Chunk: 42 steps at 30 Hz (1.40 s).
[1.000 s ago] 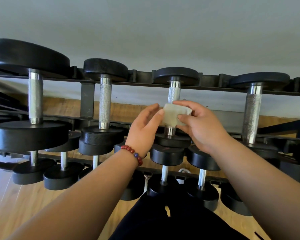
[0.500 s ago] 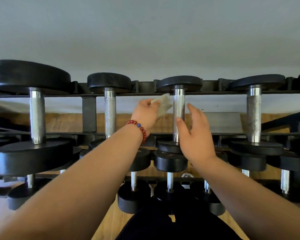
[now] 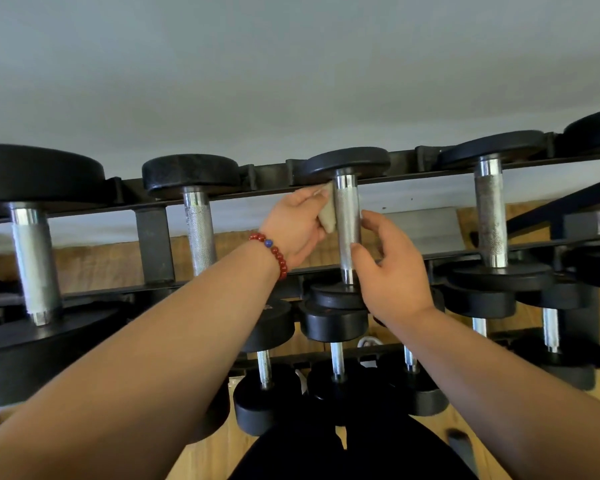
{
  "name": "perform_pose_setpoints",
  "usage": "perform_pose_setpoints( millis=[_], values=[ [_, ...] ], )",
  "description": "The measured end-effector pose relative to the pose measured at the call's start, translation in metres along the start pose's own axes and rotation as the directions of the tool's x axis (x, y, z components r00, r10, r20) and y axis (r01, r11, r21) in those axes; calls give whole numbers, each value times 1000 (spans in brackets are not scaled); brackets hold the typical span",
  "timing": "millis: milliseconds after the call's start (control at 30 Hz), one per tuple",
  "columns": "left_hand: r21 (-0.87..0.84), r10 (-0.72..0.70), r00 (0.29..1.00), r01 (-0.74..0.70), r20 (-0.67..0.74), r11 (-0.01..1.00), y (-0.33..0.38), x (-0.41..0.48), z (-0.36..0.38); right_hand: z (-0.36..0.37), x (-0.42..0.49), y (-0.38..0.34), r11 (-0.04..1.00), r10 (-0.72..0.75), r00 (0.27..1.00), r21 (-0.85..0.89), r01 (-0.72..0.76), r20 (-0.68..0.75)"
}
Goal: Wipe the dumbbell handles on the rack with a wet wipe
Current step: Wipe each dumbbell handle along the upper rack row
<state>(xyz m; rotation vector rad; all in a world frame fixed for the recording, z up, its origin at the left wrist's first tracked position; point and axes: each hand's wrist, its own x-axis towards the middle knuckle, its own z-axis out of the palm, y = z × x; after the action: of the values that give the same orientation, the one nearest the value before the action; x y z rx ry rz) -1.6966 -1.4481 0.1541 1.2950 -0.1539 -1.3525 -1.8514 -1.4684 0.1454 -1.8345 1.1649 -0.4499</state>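
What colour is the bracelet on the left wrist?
The bracelet is red with one blue bead; head view.

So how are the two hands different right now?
The left hand holds the wet wipe at the left side of the dumbbell handle; the right hand holds nothing, fingers loose. The left hand is higher up the handle than the right hand. The left wrist wears a red bead bracelet; the right wrist is bare. Both reach the same handle.

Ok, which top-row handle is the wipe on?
The third handle from the left: it alone has the wet wipe held against it by the left hand.
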Motion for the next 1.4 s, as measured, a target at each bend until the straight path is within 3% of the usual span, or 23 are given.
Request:
perform_pose_setpoints(
  millis=[233, 367, 500, 700, 900, 1133, 1400],
  values=[
    [39, 11, 1000, -12, 8, 999, -6, -5, -4, 0, 1, 3, 1000, -21, 1000, -10, 21, 15],
    [183, 19, 999, -26, 41, 983, -7, 0, 4, -1, 1, 4, 999, -33, 999, -4, 33, 10],
    [108, -81, 995, 75, 55, 991, -19, -22, -13, 1, 4, 7, 999, -45, 999, 14, 45, 28],
    [128, -65, 996, 57, 65, 990, -10, -5, -4, 2, 4, 9, 999, -47, 999, 26, 47, 21],
    [128, -151, 983, 137, 108, 982, -20, -22, -19, 4, 5, 14, 998, -54, 998, 31, 53, 13],
    [212, -188, 975, 159, 122, 964, -32, -23, -10, 2, 3, 12, 996, -88, 996, 25, 89, -15],
    [142, -159, 984, 146, 80, 979, -33, -28, -9, 3, -6, 14, 996, -47, 998, 77, 50, -42]
  ],
)
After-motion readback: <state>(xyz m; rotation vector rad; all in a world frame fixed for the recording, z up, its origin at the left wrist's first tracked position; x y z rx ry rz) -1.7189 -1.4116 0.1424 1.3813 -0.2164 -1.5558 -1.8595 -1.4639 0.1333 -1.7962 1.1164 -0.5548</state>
